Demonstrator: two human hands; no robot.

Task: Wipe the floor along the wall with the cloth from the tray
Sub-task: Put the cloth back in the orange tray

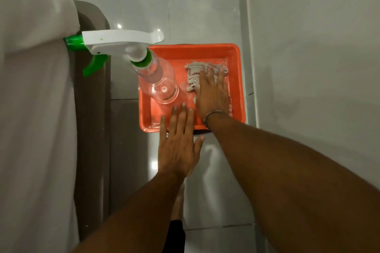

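An orange tray (205, 49) sits on the pale tiled floor, close to the white wall (308, 68) on the right. A crumpled pale cloth (194, 77) lies in the tray's right half. My right hand (211, 92) rests flat on the cloth with fingers spread, covering most of it; a thin bangle circles the wrist. My left hand (178, 146) hovers over the tray's near edge, fingers apart, holding nothing.
A clear spray bottle (158, 80) with a white and green trigger head stands in the tray's left half. A white-draped bed with a brown frame (92, 129) fills the left side. A skirting strip (246, 37) runs along the wall. My foot (177, 205) shows below.
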